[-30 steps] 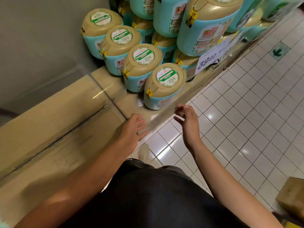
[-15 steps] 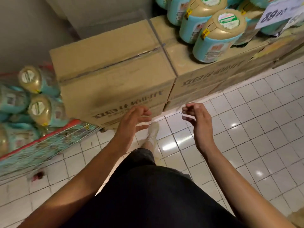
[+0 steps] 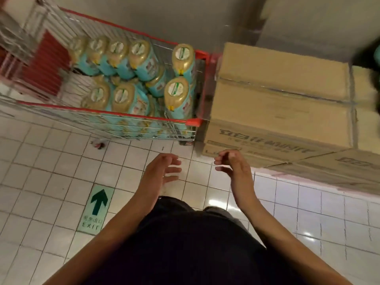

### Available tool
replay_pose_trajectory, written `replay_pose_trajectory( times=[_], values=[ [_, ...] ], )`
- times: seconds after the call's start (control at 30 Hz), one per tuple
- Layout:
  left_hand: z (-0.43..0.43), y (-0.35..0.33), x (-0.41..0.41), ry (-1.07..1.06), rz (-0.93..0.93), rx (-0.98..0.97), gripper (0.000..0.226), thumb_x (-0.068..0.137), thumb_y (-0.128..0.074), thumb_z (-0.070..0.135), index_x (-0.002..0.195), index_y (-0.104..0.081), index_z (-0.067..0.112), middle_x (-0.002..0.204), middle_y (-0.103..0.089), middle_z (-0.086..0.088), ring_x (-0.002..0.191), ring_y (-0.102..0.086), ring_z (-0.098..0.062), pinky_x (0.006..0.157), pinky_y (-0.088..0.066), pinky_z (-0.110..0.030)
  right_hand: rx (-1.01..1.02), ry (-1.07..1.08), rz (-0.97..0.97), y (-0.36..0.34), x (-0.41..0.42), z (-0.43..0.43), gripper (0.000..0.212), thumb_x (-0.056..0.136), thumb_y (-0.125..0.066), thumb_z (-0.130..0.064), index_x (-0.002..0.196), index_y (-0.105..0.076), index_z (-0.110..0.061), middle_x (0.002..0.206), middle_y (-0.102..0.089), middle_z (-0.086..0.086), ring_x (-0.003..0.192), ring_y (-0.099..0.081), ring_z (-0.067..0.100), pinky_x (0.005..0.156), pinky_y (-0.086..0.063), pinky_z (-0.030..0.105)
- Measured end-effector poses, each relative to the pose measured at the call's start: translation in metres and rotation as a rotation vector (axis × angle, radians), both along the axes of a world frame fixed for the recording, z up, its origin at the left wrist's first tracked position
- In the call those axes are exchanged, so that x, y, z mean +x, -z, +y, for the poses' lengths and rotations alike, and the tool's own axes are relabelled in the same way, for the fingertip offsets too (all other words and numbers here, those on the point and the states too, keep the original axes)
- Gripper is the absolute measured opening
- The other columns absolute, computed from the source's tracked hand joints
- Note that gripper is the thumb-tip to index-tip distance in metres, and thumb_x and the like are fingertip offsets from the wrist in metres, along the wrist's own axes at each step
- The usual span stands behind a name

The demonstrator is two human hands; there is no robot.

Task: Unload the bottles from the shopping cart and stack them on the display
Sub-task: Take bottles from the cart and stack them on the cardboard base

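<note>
The bottles sat in the shopping cart, most of them upright with their long axes vertical and their gold caps turned up toward the camera. The wide lens made them seem to lean outward. They stood in two rough rows along the cart's length, a far row of about five and a near row of about three. At least one more was wedged between the rows at a slant, with its cap pointing toward the far right. Each bottle had a turquoise body with a printed label, a broad gold top carrying a round white-and-green sticker, and a small yellow tag at the cap's edge. Motion blur hid the finer print. The cart was wire with a red rim and lay left to right across the view, its narrow front end close against the stacked cardboard boxes of the display on the right. A red flap showed at its handle end and a wheel beneath it. Both hands were empty and hung over the white floor tiles, near the cart but not touching it. The left hand had its fingers loosely spread and reaching forward. The right hand had its fingers slackly curled around nothing, just in front of the lowest box. A green exit arrow sticker lay on the floor to the left of the person's dark clothing.
</note>
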State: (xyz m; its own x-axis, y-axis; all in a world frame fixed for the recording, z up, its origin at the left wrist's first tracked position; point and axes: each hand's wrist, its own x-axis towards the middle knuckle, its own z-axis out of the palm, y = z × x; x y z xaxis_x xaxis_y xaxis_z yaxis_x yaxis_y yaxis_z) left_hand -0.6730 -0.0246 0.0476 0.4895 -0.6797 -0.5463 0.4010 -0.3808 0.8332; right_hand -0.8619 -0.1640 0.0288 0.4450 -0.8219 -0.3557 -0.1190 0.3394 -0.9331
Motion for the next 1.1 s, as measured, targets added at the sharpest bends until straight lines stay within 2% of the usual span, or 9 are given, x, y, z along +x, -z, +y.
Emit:
replay_pose_trajectory(
  times=[0.13, 0.2, 0.43, 0.6, 0.73, 0.87, 1.0, 1.1],
  values=[
    [0.053, 0.002, 0.078, -0.155, -0.012, 0.035, 0.037, 0.094, -0.05, 0.043, 0.111, -0.07, 0.017, 0.11, -0.077, -0.003, 0.099, -0.075, -0.021, 0.076, -0.059, -0.028, 0.007, -0.158, -0.036, 0.001, 0.116, 0.013, 0.034, 0.109, -0.046, -0.035, 0.105, -0.068, -0.01, 0.099, -0.074, 0.007, 0.093, -0.07, 0.024, 0.081, -0.057, 0.036],
    [0.071, 0.003, 0.115, -0.208, -0.006, 0.058, 0.037, 0.092, -0.05, 0.042, 0.109, -0.07, 0.016, 0.106, -0.078, -0.002, 0.096, -0.075, -0.02, 0.074, -0.058, -0.027, 0.008, -0.226, -0.06, 0.001, 0.173, 0.019, 0.032, 0.109, -0.046, -0.035, 0.103, -0.069, -0.013, 0.099, -0.073, 0.009, 0.092, -0.069, 0.024, 0.081, -0.056, 0.036],
    [0.093, -0.004, 0.222, -0.297, -0.018, 0.079, 0.036, 0.094, -0.049, 0.041, 0.111, -0.068, 0.015, 0.106, -0.077, -0.001, 0.097, -0.074, -0.019, 0.079, -0.06, -0.03, -0.002, -0.362, -0.072, 0.002, 0.318, 0.028, 0.04, 0.107, -0.045, -0.037, 0.106, -0.067, -0.004, 0.096, -0.073, 0.007, 0.089, -0.068, 0.02, 0.075, -0.057, 0.029],
    [0.067, 0.002, 0.272, -0.333, 0.029, 0.086, 0.025, 0.109, -0.045, 0.022, 0.112, -0.068, 0.011, 0.108, -0.075, -0.007, 0.095, -0.074, -0.019, 0.08, -0.059, -0.033, 0.004, -0.367, -0.032, 0.007, 0.368, 0.007, 0.038, 0.108, -0.044, -0.039, 0.104, -0.07, -0.011, 0.094, -0.074, 0.005, 0.089, -0.071, 0.021, 0.076, -0.059, 0.03],
    [0.029, 0.007, 0.307, -0.348, 0.08, 0.099, 0.026, 0.108, -0.048, 0.022, 0.117, -0.066, 0.004, 0.112, -0.073, -0.013, 0.09, -0.072, -0.017, 0.078, -0.058, -0.031, 0.023, -0.373, 0.029, 0.017, 0.406, -0.025, 0.039, 0.111, -0.042, -0.035, 0.1, -0.07, -0.01, 0.09, -0.074, 0.004, 0.087, -0.07, 0.019, 0.078, -0.059, 0.031],
    [-0.013, 0.013, 0.347, -0.383, 0.126, 0.149, 0.029, 0.107, -0.05, 0.023, 0.119, -0.067, 0.003, 0.111, -0.072, -0.013, 0.094, -0.069, -0.022, 0.083, -0.055, -0.037, 0.03, -0.423, 0.084, 0.031, 0.457, -0.069, 0.04, 0.116, -0.037, -0.024, 0.098, -0.071, -0.013, 0.085, -0.076, -0.002, 0.082, -0.072, 0.012, 0.076, -0.06, 0.026],
    [-0.043, 0.025, 0.39, -0.455, 0.126, 0.222, 0.028, 0.106, -0.05, 0.021, 0.12, -0.066, 0.003, 0.106, -0.071, -0.009, 0.09, -0.069, -0.02, 0.082, -0.055, -0.036, -0.004, -0.573, 0.128, 0.047, 0.517, -0.112, 0.04, 0.116, -0.036, -0.025, 0.098, -0.07, -0.012, 0.094, -0.073, 0.01, 0.087, -0.069, 0.018, 0.079, -0.059, 0.027],
    [-0.056, 0.042, 0.42, -0.498, 0.115, 0.255, 0.022, 0.105, -0.051, 0.02, 0.112, -0.069, 0.009, 0.101, -0.071, -0.006, 0.087, -0.069, -0.019, 0.079, -0.056, -0.035, -0.01, -0.701, 0.134, 0.07, 0.566, -0.134, 0.037, 0.115, -0.038, -0.023, 0.102, -0.067, -0.005, 0.099, -0.069, 0.014, 0.091, -0.066, 0.024, 0.082, -0.055, 0.031]
  ],
)
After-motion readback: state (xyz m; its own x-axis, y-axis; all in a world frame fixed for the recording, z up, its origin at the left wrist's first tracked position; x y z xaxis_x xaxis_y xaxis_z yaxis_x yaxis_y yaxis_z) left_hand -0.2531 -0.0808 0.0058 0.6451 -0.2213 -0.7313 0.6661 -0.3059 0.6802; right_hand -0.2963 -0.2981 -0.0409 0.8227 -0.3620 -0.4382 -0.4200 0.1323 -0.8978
